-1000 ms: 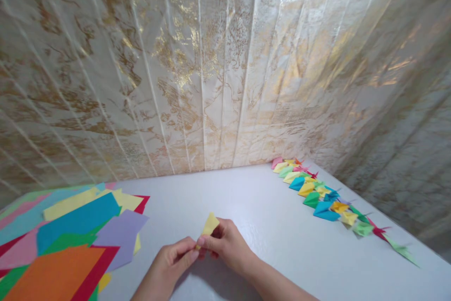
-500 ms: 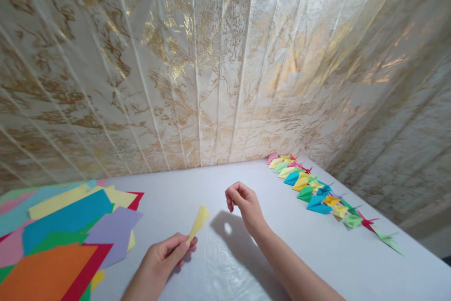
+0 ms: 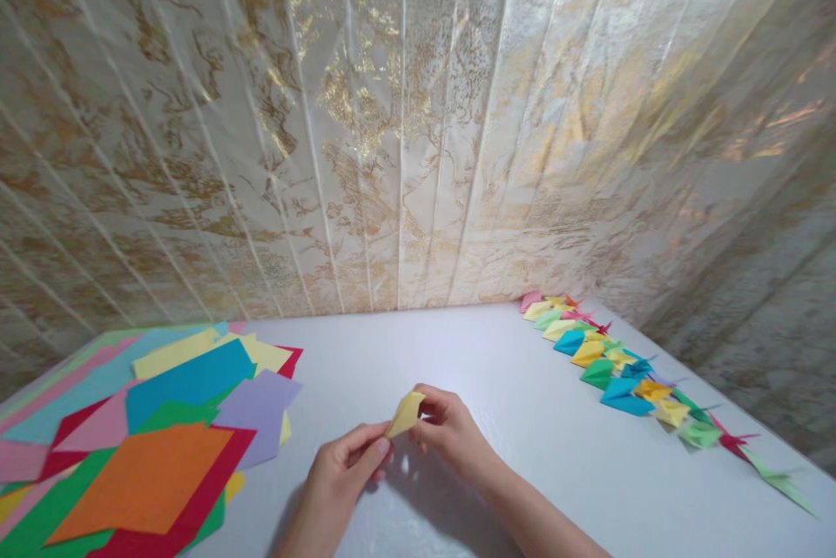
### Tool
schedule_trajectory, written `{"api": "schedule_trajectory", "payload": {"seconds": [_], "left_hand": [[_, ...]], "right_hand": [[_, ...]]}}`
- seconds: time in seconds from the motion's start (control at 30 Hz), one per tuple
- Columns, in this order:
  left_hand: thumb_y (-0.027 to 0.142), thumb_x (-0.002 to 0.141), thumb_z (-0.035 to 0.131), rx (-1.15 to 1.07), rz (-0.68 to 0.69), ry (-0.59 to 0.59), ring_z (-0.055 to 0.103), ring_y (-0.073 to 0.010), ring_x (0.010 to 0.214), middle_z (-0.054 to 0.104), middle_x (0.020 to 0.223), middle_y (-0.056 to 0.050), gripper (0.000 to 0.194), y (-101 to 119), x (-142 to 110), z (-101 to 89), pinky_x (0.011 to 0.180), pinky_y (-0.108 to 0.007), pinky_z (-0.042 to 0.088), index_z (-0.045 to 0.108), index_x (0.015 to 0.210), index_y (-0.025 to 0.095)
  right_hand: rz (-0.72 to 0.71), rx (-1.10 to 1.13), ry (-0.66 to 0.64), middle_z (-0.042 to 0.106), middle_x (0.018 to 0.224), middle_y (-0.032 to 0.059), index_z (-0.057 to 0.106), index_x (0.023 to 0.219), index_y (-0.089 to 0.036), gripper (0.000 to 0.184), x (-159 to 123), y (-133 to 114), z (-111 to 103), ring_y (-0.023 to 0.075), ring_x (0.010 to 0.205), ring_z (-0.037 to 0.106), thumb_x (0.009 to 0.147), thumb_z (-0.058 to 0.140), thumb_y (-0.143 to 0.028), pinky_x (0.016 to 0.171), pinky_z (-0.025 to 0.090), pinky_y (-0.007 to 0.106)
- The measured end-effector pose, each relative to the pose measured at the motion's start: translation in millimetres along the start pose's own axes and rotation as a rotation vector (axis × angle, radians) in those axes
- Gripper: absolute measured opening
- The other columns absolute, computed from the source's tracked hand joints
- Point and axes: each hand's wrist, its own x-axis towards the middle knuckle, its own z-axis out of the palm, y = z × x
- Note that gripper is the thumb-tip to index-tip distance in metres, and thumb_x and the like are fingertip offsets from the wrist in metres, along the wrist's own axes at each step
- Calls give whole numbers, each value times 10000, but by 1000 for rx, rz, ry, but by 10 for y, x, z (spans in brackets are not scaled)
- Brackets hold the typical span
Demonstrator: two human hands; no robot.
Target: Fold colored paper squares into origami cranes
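A small folded piece of yellow paper (image 3: 404, 415) is held just above the white table, slanting up to the right. My left hand (image 3: 356, 462) pinches its lower end between thumb and forefinger. At the paper's upper right edge, my right hand (image 3: 448, 432) has its thumb and fingers closed on it. The fingertips of the right hand are partly hidden behind the paper.
Overlapping coloured paper sheets lie on the left, an orange sheet (image 3: 147, 475) on top near the front and a blue sheet (image 3: 189, 384) behind. Folded paper cranes (image 3: 623, 397) line the right side of the white table (image 3: 366, 358). A gold-patterned curtain (image 3: 392, 149) hangs behind.
Half a second ago my right hand was lifted away from the yellow paper, which only my left hand held. Now the right hand is back on its upper end. The view has shifted slightly.
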Motion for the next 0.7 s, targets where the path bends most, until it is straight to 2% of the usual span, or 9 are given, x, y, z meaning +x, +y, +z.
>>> {"api": "schedule_trajectory", "payload": {"seconds": [0.13,0.3,0.47,0.7], "left_hand": [[577,634,847,-250,-130,-4,676,-220,906,771,936,-72,514,83,-63,25,704,-240,534,786,979,200],[477,598,919,-443,-206,-2,696,-203,923,774,981,-66,453,144,-124,57,720,-227,555,780,927,200],[470,570,925,-429,-223,38,714,-208,852,778,903,-84,470,145,-131,69,697,-240,555,783,904,170],[551,491,935,-404,-207,91,690,-195,841,782,862,-75,556,176,-112,82,689,-227,543,782,867,172]], "right_hand": [[-28,45,-7,572,705,0,655,717,-163,147,1,39,4,111,600,493,713,749,-275,518,391,215],[-66,60,0,571,722,1,656,694,-170,182,0,59,12,109,591,475,716,777,-303,518,367,222],[-111,21,6,582,726,7,690,672,-171,180,-7,21,-14,136,662,501,704,821,-291,610,394,264],[-153,-43,-9,609,743,26,685,664,-185,285,-5,48,-45,165,696,527,725,833,-421,665,395,312]]}}
